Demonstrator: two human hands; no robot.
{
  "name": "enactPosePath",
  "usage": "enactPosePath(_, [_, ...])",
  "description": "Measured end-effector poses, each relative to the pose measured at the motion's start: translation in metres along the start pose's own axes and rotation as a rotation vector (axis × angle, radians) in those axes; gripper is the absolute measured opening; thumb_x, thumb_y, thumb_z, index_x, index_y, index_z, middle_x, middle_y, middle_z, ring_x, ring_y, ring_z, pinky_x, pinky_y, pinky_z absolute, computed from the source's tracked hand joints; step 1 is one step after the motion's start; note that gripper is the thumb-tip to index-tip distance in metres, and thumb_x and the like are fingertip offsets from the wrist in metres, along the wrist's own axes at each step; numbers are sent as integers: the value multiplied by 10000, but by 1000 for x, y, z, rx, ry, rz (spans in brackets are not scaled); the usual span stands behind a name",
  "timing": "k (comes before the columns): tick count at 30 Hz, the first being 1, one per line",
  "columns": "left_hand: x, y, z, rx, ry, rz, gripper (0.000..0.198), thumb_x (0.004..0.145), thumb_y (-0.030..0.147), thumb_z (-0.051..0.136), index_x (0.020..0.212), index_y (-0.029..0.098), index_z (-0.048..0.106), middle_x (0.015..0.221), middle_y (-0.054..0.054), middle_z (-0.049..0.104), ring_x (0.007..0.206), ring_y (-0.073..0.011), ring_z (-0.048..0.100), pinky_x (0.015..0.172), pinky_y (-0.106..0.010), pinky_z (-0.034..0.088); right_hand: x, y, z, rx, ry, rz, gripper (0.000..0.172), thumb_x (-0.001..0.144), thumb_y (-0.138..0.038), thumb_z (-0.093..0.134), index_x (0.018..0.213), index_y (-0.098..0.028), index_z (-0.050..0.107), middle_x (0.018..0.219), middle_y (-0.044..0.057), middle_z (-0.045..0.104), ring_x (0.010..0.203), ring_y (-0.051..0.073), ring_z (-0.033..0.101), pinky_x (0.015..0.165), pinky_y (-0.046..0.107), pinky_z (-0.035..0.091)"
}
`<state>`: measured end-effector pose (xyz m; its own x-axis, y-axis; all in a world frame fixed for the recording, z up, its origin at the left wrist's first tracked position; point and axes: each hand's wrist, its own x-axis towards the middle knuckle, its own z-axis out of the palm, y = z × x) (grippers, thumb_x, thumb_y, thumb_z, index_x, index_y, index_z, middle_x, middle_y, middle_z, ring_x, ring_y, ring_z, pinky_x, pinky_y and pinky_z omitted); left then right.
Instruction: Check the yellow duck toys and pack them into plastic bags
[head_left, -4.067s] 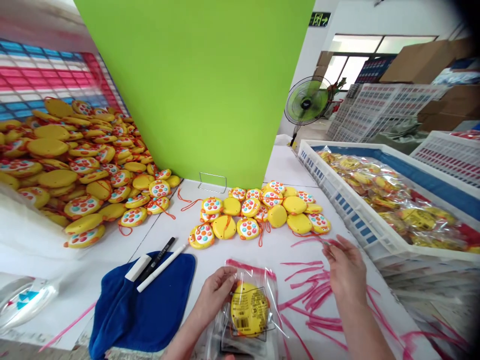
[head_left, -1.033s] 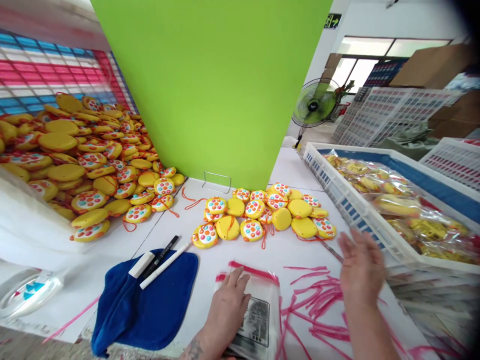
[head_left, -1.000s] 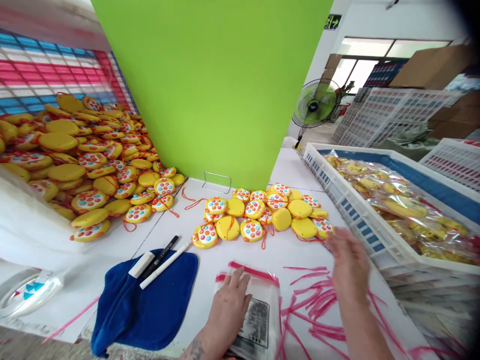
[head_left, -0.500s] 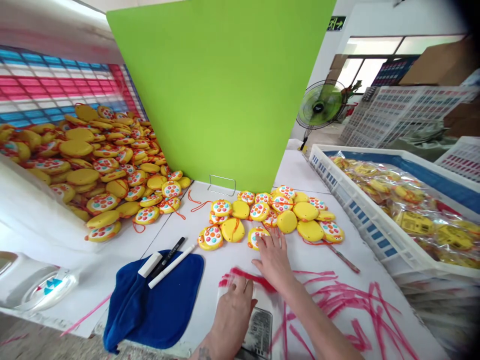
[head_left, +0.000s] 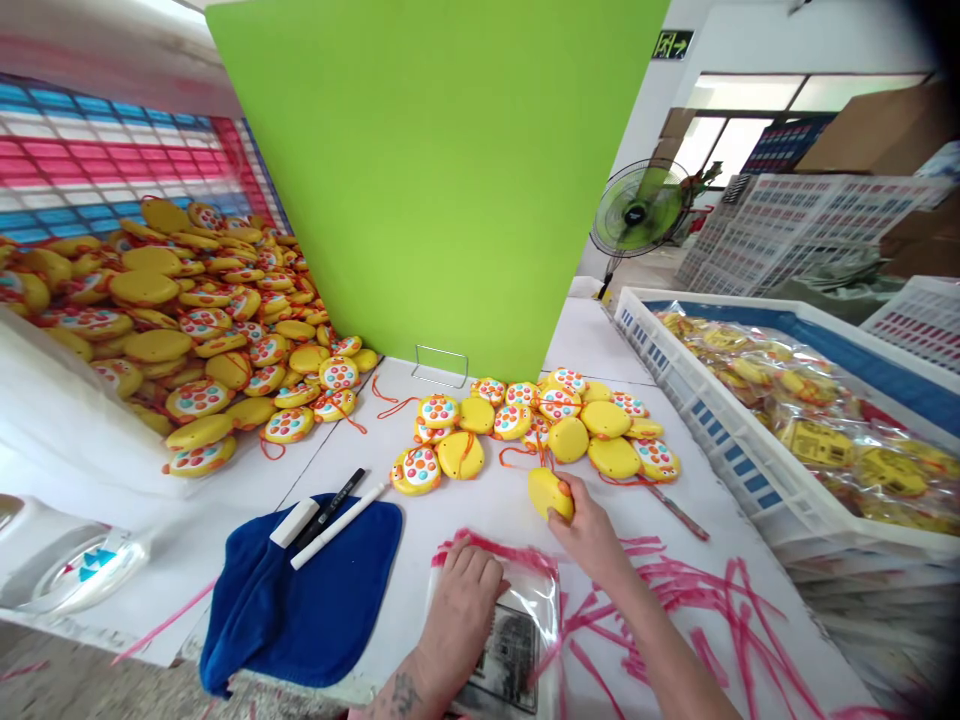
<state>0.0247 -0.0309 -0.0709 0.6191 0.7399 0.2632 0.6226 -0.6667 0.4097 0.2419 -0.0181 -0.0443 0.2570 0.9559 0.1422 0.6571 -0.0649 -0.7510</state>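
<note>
My right hand (head_left: pixel 583 518) grips a yellow turtle-shaped toy (head_left: pixel 549 494) by its right end, thumb below and fingers above. Its plain yellow back faces me, and an orange cord trails from it towards the other toys. My left hand (head_left: pixel 466 598) has its fingers bent together over the pink upper edge of a clear plastic bag (head_left: pixel 544 590) with dark print; the fingertips are partly hidden. Past the hands lies a cluster of the same toys (head_left: pixel 568 440), some showing white faces with coloured dots, others yellow backs.
A large heap of toys (head_left: pixel 150 290) fills the left side. A blue cloth (head_left: pixel 330 620) carries a black marker (head_left: pixel 330 510), a white pen (head_left: pixel 337 527) and a white block (head_left: pixel 294 523). Pink strips (head_left: pixel 675 600) litter the right. Bagged toys fill a white crate (head_left: pixel 720 450). A green board (head_left: pixel 442 190) stands behind.
My right hand has picked up a toy from the near edge of the cluster and drawn it back slightly, turned yellow side towards me. My left hand stays at the bag.
</note>
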Motion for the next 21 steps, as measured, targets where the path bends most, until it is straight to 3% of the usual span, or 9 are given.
enactPosePath(3, [-1, -4, 4, -133, 22, -119, 204, 891, 124, 518, 1078, 171, 584, 914, -57, 641, 897, -241, 554, 873, -458, 464, -5, -5, -25, 384, -182, 73, 466, 797, -305, 568, 1243, -198, 483, 1120, 84, 645, 970, 251, 636, 836, 381, 524])
enactPosePath(5, [-1, -5, 4, -217, 38, -171, 464, 891, 142, 527, 1341, 161, 419, 941, -66, 648, 909, -241, 558, 866, -451, 469, -12, -11, -42, 632, -356, 114, 476, 780, -323, 629, 1228, -210, 515, 1138, 69, 640, 1010, 248, 623, 861, 368, 510])
enactPosePath(7, [-2, -5, 1, -250, 48, -176, 580, 903, 182, 519, 1437, 170, 293, 974, -78, 648, 921, -245, 560, 885, -466, 457, -19, -15, -53, 738, -506, 145, 481, 750, -334, 688, 1196, -207, 560, 1123, 69, 647, 1020, 257, 618, 871, 370, 499])
enactPosePath(9, [-1, -4, -3, -238, 32, -128, 473, 920, 210, 494, 1383, 196, 401, 1010, -91, 647, 947, -255, 555, 890, -477, 443, -23, -15, -53, 784, -557, 170, 494, 740, -358, 716, 1188, -203, 575, 1112, 73, 653, 1013, 262, 621, 860, 371, 500])
enactPosePath(12, [0, -2, -9, -188, 5, -20, 241, 921, 171, 466, 1104, 193, 621, 969, -94, 652, 907, -253, 547, 850, -469, 435, -20, -9, -35, 789, -450, 191, 512, 778, -420, 695, 1218, -209, 542, 1139, 78, 648, 1033, 259, 613, 865, 373, 503])
enactPosePath(16, [0, -1, -9, -175, 58, 31, 203, 899, 87, 458, 987, 173, 620, 897, -73, 650, 858, -229, 540, 830, -443, 425, -10, -5, -4, 618, -362, 146, 485, 844, -497, 606, 1218, -194, 547, 1193, 94, 631, 1070, 255, 592, 905, 370, 484])
enactPosePath(21, [-3, -5, -9, -207, 201, 47, 78, 889, 125, 552, 896, 183, 604, 834, -41, 650, 841, -215, 535, 820, -407, 426, -10, -17, 15, 419, -428, 48, 439, 927, -488, 471, 1221, -184, 589, 1192, 98, 643, 1087, 247, 587, 967, 392, 443])
